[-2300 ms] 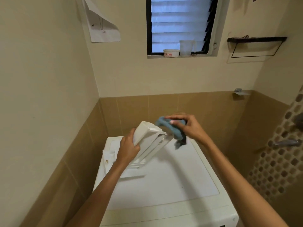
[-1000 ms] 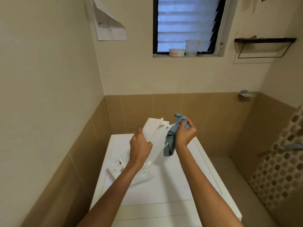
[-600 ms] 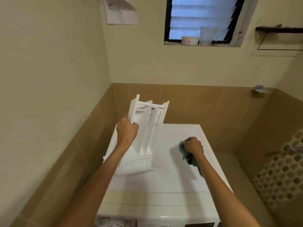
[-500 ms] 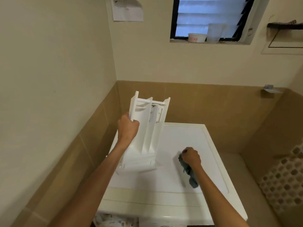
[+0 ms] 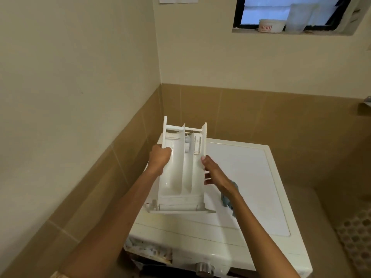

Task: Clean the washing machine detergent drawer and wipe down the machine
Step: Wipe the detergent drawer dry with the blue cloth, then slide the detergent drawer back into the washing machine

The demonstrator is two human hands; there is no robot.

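Left hand [image 5: 159, 160] is gripping the drawer [image 5: 180, 177] by its left wall and right hand [image 5: 213, 173] is clasping the right wall, holding it tilted above the machine [image 5: 251, 177]. Cloth [image 5: 227, 201] is lying loose on top. Drawer is looking clean, so refitting it and wiping the machine are probably what's remaining.

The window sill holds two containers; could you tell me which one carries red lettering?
The low white tub, left of the two; the taller translucent cup beside it shows no lettering.
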